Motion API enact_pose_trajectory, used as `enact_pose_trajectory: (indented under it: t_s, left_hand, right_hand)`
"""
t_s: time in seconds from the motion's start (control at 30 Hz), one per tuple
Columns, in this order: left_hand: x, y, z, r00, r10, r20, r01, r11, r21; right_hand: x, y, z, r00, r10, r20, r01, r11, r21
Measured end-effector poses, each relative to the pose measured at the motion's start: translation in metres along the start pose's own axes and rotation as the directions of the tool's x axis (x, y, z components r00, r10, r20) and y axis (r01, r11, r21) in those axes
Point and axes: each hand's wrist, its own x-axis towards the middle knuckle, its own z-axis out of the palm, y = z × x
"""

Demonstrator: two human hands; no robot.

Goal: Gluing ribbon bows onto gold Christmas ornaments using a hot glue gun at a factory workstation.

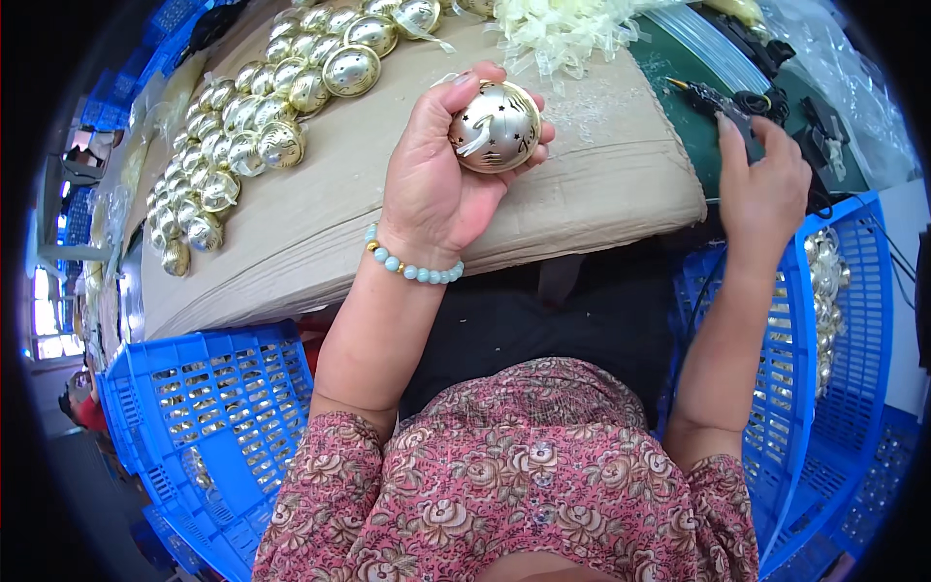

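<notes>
Over the thick brown cardboard slab (601,184), toward its right half, there's a shiny pale-gold ball with star-shaped cut-outs (497,124), sitting in the person's left hand (436,184). The fingers (548,133) curl around the back of it, thumb along the near side, so it's properly held, palm up. A bracelet of pale blue-green beads (417,272) is on that wrist.

Off the slab's right edge, the right hand (766,184) is at a black pen-like tool with a pointed brass-coloured tip (710,99), lying on the green worktop (658,53). Thumb and forefinger are spread in a V; it's a bit blurry, so I can't tell if they're touching the handle.

A whole bunch of similar gold balls (281,144) covers the slab's left side, and a heap of pale yellow see-through strips (562,34) is at its far edge. Blue plastic crates (204,346) stand to the slab's near left and right, with gold balls inside.
</notes>
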Motion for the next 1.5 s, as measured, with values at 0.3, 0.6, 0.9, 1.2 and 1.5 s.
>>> enact_pose_trajectory:
  t_s: [0.3,0.6,0.9,1.2,1.5]
  left_hand:
    - [0.002,0.0,0.001,0.997,-0.074,0.021,0.077,0.987,-0.142]
    - [0.007,-0.004,0.001,0.992,-0.119,0.034,0.124,0.974,-0.19]
    - [0.008,-0.009,0.006,0.992,-0.123,-0.026,0.119,0.984,-0.131]
    - [0.011,-0.013,0.003,0.993,-0.118,-0.006,0.116,0.984,-0.134]
    - [0.01,-0.017,0.01,0.991,-0.101,-0.081,0.094,0.992,-0.086]
  right_hand:
    - [0.005,0.044,0.017,0.808,0.314,0.498,-0.551,0.703,0.45]
    - [-0.018,-0.014,-0.025,0.755,-0.119,0.645,-0.655,-0.101,0.749]
    - [-0.015,-0.022,-0.028,0.732,-0.31,0.607,-0.658,-0.09,0.748]
    - [-0.018,-0.03,-0.033,0.74,-0.316,0.594,-0.649,-0.105,0.753]
    - [-0.023,-0.029,-0.03,0.733,-0.295,0.613,-0.66,-0.093,0.745]
